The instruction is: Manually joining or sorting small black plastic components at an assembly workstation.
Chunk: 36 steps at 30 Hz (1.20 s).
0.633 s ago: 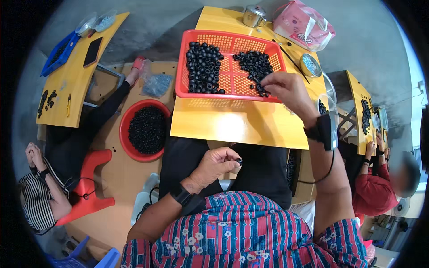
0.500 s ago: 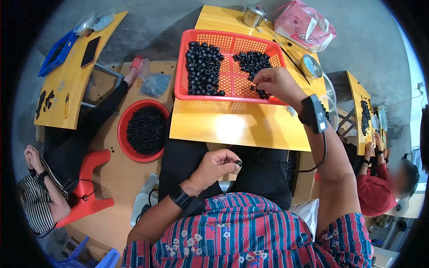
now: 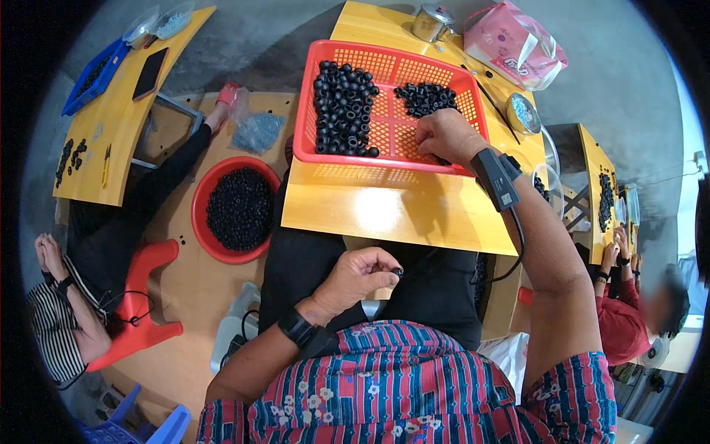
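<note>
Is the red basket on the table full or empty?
Partly full: black pieces lie in two groups in the red basket, with bare mesh between.

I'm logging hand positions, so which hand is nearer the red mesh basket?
Right. The right hand is over the near right part of the red mesh basket; the left hand is away from it, short of the yellow table, pinching a small black piece.

Free room over the yellow tabletop (image 3: pixel 333 200), red basket rim (image 3: pixel 414 166) as barrier beyond

A red-blue floral shirt (image 3: pixel 333 403) goes with black trousers (image 3: pixel 299 277) and black wristbands (image 3: pixel 296 327).
</note>
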{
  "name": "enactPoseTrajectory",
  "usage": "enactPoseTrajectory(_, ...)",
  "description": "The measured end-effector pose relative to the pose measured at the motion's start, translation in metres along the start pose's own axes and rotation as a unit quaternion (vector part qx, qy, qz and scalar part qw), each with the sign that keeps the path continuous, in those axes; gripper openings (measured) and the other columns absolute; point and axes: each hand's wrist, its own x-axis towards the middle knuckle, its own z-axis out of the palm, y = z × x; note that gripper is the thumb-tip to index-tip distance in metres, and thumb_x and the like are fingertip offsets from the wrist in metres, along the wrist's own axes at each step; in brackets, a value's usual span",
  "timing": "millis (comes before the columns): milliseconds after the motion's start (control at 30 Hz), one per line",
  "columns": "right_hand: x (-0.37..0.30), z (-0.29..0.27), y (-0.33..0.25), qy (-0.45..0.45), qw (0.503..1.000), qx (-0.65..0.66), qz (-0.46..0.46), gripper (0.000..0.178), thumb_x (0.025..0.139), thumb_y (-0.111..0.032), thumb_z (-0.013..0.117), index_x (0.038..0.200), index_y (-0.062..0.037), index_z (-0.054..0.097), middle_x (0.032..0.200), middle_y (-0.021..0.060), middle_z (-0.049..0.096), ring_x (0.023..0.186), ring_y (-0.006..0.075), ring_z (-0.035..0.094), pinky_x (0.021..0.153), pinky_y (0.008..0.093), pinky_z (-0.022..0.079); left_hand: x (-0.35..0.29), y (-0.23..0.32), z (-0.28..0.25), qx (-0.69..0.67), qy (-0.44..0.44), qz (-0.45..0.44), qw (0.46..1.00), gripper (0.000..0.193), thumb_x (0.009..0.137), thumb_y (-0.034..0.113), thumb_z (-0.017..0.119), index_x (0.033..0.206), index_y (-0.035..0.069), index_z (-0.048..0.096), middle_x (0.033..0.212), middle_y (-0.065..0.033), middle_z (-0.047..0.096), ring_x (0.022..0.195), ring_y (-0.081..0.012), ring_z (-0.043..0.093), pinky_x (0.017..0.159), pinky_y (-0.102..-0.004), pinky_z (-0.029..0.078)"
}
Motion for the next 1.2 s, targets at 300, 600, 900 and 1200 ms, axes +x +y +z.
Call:
enactPoseTrajectory(300, -0.048, -0.02, -0.026, 0.113, 0.951, 0.288, 0.007, 0.015, 0.072, -0.003, 0.066, 0.087, -0.0025, 0.067, 0.074, 0.0054, 0.064, 0.066, 0.014, 0.061, 0.06, 0.0266, 0.048, -0.003, 0.003, 0.003, 0.012, 0.018, 0.02, 1.0, 0.015, 0.085, 0.005, 0.065, 0.099, 0.0, 0.061, 0.085, -0.002, 0.063, 0.078, -0.0077, 0.062, 0.071, -0.0208, 0.051)
enactPoseTrajectory(600, -0.155, 0.022, -0.069, 0.149, 0.694, 0.702, -0.058, 0.018, 0.081, 0.0, 0.066, 0.099, 0.0016, 0.064, 0.084, 0.0069, 0.065, 0.071, 0.0146, 0.062, 0.068, 0.0267, 0.053, -0.016, 0.001, 0.016, 0.025, 0.04, 0.015, 0.999, 0.013, 0.086, 0.009, 0.064, 0.097, 0.002, 0.061, 0.084, 0.0003, 0.059, 0.075, -0.0073, 0.055, 0.07, -0.0219, 0.047)
enactPoseTrajectory(900, -0.203, 0.069, -0.105, 0.113, 0.645, 0.755, -0.045, 0.017, 0.082, 0.002, 0.064, 0.098, 0.0017, 0.063, 0.085, 0.0075, 0.065, 0.071, 0.0144, 0.065, 0.067, 0.0263, 0.055, -0.032, 0.014, 0.038, 0.005, 0.018, 0.055, 0.998, 0.017, 0.086, 0.014, 0.066, 0.099, 0.005, 0.059, 0.086, -0.0001, 0.059, 0.077, -0.0094, 0.057, 0.072, -0.0248, 0.048)
enactPoseTrajectory(1200, -0.222, 0.093, -0.118, 0.133, 0.685, 0.716, -0.015, 0.017, 0.085, 0.003, 0.059, 0.101, 0.001, 0.065, 0.085, 0.004, 0.065, 0.072, 0.0108, 0.063, 0.069, 0.0222, 0.052, -0.039, 0.022, 0.054, -0.001, 0.01, 0.042, 0.999, 0.017, 0.086, 0.014, 0.065, 0.1, 0.006, 0.059, 0.088, 0.0007, 0.059, 0.079, -0.0091, 0.057, 0.074, -0.0248, 0.048)
